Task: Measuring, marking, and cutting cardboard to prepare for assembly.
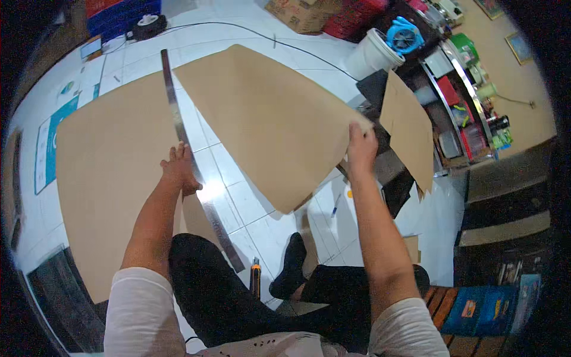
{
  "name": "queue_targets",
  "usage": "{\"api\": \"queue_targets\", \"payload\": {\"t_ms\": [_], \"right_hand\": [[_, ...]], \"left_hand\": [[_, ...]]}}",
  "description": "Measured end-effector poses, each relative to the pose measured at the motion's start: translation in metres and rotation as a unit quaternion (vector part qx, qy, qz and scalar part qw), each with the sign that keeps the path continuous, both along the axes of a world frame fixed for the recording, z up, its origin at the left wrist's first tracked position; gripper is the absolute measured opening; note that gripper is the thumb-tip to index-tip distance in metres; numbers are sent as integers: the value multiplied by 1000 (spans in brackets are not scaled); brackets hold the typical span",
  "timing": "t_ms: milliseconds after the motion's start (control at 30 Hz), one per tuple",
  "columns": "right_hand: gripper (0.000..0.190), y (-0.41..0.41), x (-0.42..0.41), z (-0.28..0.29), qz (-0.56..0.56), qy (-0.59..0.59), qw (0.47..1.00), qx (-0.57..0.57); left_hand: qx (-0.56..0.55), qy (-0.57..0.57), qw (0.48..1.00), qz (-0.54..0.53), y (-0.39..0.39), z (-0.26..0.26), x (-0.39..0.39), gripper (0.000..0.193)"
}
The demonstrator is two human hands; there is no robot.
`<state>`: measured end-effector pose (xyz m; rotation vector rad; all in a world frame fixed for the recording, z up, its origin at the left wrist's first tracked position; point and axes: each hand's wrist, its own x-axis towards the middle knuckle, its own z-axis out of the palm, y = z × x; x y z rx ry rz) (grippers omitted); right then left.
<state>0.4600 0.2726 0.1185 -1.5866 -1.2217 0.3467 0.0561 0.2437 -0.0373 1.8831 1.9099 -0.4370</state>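
A large brown cardboard sheet (pixel 116 178) lies on the floor to the left. Along its right edge runs a long metal ruler (pixel 178 120), and my left hand (pixel 179 168) presses down on it with fingers spread. My right hand (pixel 362 145) grips the right corner of a second cardboard sheet (pixel 272 120), thumb on top. This sheet looks lifted on my side, and a wedge of tiled floor shows between the two sheets. A yellow and black utility knife (pixel 255 279) lies between my legs, by my knee.
Dark pieces (pixel 397 192) and a jagged cardboard piece (pixel 408 129) are at the right. Beyond stand a white bucket (pixel 370 56), a blue fan-like item (pixel 403 35) and a loaded shelf (pixel 459 111). A black cable (pixel 250 29) crosses the floor (pixel 241 196). A pen (pixel 336 205) lies near my foot.
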Motion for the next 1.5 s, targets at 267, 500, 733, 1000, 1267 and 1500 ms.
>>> {"api": "queue_targets", "payload": {"t_ms": [267, 500, 733, 1000, 1267, 1500], "right_hand": [[32, 103, 62, 144, 43, -233, 971, -15], [42, 34, 265, 314, 75, 68, 995, -9], [39, -136, 423, 235, -217, 181, 955, 93], [35, -166, 406, 77, -401, 437, 775, 217], [40, -159, 351, 56, -514, 123, 849, -20], [31, -107, 383, 52, -384, 192, 896, -114]], "left_hand": [[-19, 22, 1000, 7, 4, -1, 2, 138], [-25, 28, 999, 7, 7, -13, -1, 145], [-19, 24, 1000, -1, 12, -18, -3, 149], [-16, 33, 999, -16, 13, -20, -2, 146], [-30, 34, 999, -1, 14, -20, -1, 145], [-35, 52, 998, -14, 17, -24, -1, 145]]}}
